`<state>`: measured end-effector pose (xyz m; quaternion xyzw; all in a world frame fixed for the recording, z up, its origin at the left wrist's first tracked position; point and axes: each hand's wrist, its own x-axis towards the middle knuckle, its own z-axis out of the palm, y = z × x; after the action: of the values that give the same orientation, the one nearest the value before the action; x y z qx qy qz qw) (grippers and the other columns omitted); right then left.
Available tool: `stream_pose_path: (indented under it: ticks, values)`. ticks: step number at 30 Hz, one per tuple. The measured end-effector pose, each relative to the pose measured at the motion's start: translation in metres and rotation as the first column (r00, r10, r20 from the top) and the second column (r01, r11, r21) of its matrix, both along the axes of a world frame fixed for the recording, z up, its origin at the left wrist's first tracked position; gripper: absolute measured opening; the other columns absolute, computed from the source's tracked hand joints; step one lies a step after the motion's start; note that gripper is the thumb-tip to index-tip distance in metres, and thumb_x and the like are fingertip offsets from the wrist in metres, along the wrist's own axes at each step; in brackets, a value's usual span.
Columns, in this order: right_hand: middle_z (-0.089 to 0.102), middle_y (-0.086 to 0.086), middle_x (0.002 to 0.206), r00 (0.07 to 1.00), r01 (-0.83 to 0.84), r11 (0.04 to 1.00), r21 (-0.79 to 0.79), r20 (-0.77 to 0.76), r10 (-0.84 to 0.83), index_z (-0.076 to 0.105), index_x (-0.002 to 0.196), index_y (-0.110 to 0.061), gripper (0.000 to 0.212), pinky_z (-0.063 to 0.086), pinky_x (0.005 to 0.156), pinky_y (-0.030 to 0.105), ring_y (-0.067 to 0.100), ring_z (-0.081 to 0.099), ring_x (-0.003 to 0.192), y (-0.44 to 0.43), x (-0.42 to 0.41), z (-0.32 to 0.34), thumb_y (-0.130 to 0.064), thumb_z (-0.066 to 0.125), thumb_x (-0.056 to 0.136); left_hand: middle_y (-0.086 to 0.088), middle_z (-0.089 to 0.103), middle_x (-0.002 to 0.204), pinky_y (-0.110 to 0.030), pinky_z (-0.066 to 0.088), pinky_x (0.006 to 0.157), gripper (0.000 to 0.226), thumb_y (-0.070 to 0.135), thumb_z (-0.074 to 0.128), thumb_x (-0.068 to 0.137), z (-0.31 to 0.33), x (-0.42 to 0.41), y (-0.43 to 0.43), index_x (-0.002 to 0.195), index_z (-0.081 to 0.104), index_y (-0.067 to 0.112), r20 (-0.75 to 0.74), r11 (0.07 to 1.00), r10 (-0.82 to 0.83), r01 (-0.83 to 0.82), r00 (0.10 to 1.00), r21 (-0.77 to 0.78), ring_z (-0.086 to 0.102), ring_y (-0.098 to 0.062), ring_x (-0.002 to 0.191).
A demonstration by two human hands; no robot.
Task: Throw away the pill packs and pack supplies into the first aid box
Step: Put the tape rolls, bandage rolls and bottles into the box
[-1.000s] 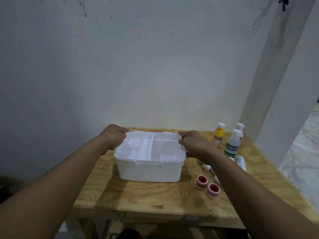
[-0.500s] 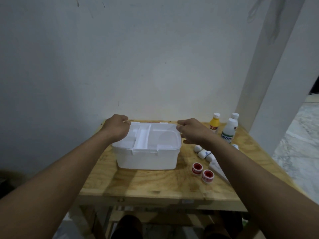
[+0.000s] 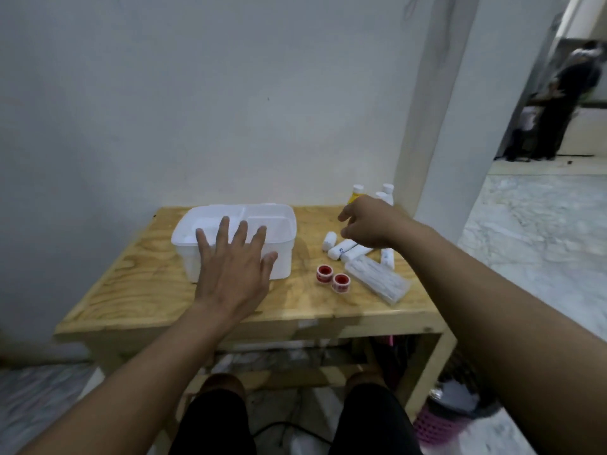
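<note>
- My left hand (image 3: 230, 274), fingers spread flat, lies at the box's (image 3: 283, 262) near wall; it looks like light, rigid plastic.
- Right of the box: tape rolls (image 3: 324, 274), probably hard; I'd pinch the rims.
- Farther right: my right hand (image 3: 368, 224), loosely curled and empty, hovers over the bandage rolls (image 3: 341, 249), likely soft.

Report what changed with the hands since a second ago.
Both hands released the rim of the white plastic box. The left hand is now spread open over its near side; the right hand moved right, above the white bandage rolls, holding nothing. The box and red tape rolls stayed.
</note>
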<state>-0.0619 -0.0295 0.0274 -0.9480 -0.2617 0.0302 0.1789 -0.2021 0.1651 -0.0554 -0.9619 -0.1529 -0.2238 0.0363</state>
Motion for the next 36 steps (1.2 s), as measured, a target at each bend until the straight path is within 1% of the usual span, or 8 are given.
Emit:
stream_pose_path:
  ticks: [6, 9, 10, 12, 16, 24, 31, 36]
  values:
    - [0.068, 0.010, 0.113, 0.998, 0.055, 0.963, -0.263, 0.053, -0.042, 0.063, 0.121, -0.008, 0.034, 0.056, 0.082, 0.036, 0.024, 0.064, 0.097, -0.030, -0.013, -0.025, -0.016, 0.061, 0.088, -0.019, 0.048, 0.147, -0.069, 0.021, 0.111, 0.061, 0.036, 0.058, 0.094, -0.008, -0.007, 0.005, 0.149, 0.041, 0.016, 0.030, 0.997, 0.016, -0.018, 0.999, 0.069, 0.040, -0.041, 0.138]
    - [0.065, 0.008, 0.104, 0.998, 0.066, 0.915, -0.399, 0.049, -0.051, 0.061, 0.095, -0.012, 0.008, 0.050, 0.069, 0.031, 0.021, 0.060, 0.088, -0.036, -0.018, -0.038, -0.018, 0.059, 0.090, -0.021, 0.050, 0.145, -0.070, 0.021, 0.109, 0.065, 0.036, 0.066, 0.089, -0.009, -0.006, 0.010, 0.147, 0.045, 0.014, 0.031, 0.994, 0.056, -0.059, 0.998, 0.088, 0.042, -0.042, 0.137]
    - [0.062, 0.009, 0.104, 0.998, 0.068, 0.897, -0.437, 0.035, -0.058, 0.061, 0.093, -0.010, 0.006, 0.050, 0.069, 0.032, 0.021, 0.059, 0.088, -0.036, -0.019, -0.042, -0.015, 0.057, 0.091, -0.020, 0.051, 0.144, -0.071, 0.021, 0.108, 0.064, 0.036, 0.067, 0.088, -0.010, -0.006, 0.012, 0.145, 0.047, 0.014, 0.022, 0.993, 0.064, -0.066, 0.998, 0.100, 0.043, -0.042, 0.136]
    - [0.059, 0.010, 0.105, 0.998, 0.062, 0.875, -0.479, 0.031, -0.053, 0.062, 0.108, -0.005, 0.019, 0.052, 0.074, 0.033, 0.023, 0.059, 0.092, -0.035, -0.019, -0.048, -0.012, 0.057, 0.091, -0.020, 0.053, 0.142, -0.072, 0.022, 0.108, 0.062, 0.035, 0.068, 0.088, -0.013, -0.005, 0.014, 0.143, 0.049, 0.015, 0.018, 0.991, 0.069, -0.070, 0.997, 0.117, 0.045, -0.042, 0.135]
    - [0.062, 0.004, 0.103, 0.998, 0.060, 0.907, -0.417, 0.037, -0.050, 0.061, 0.117, -0.009, 0.033, 0.053, 0.072, 0.029, 0.019, 0.060, 0.090, -0.035, -0.016, -0.052, -0.025, 0.060, 0.089, -0.020, 0.055, 0.140, -0.071, 0.020, 0.109, 0.058, 0.034, 0.066, 0.090, -0.015, -0.003, 0.014, 0.142, 0.050, 0.016, 0.041, 0.990, 0.071, -0.075, 0.997, 0.121, 0.046, -0.042, 0.133]
    - [0.063, 0.004, 0.121, 0.996, 0.092, 0.947, -0.308, 0.050, -0.080, 0.059, 0.126, -0.017, 0.056, 0.054, 0.088, 0.036, 0.023, 0.058, 0.106, -0.043, -0.014, -0.049, -0.042, 0.075, 0.078, -0.019, 0.054, 0.142, -0.070, 0.016, 0.110, 0.057, 0.035, 0.064, 0.091, -0.017, -0.002, 0.015, 0.143, 0.049, 0.017, 0.061, 0.990, 0.065, -0.072, 0.996, 0.120, 0.044, -0.041, 0.135]
    - [0.062, 0.006, 0.119, 0.991, 0.121, 0.967, -0.226, 0.077, -0.106, 0.054, 0.128, -0.014, 0.058, 0.052, 0.088, 0.039, 0.024, 0.058, 0.103, -0.045, -0.018, -0.006, -0.039, 0.075, 0.080, -0.020, 0.056, 0.139, -0.072, 0.020, 0.109, 0.059, 0.035, 0.068, 0.088, -0.018, -0.001, 0.016, 0.141, 0.051, 0.015, 0.072, 0.991, 0.056, -0.065, 0.996, 0.119, 0.046, -0.042, 0.133]
    - [0.060, 0.006, 0.126, 0.989, 0.092, 0.986, -0.139, 0.130, -0.074, 0.051, 0.132, -0.014, 0.057, 0.049, 0.086, 0.036, 0.026, 0.056, 0.111, -0.028, -0.022, 0.027, -0.037, 0.073, 0.084, -0.017, 0.052, 0.145, -0.070, 0.018, 0.111, 0.056, 0.044, 0.049, 0.097, -0.016, -0.004, 0.016, 0.147, 0.045, 0.018, 0.122, 0.996, 0.038, -0.047, 0.992, 0.070, 0.041, -0.041, 0.137]
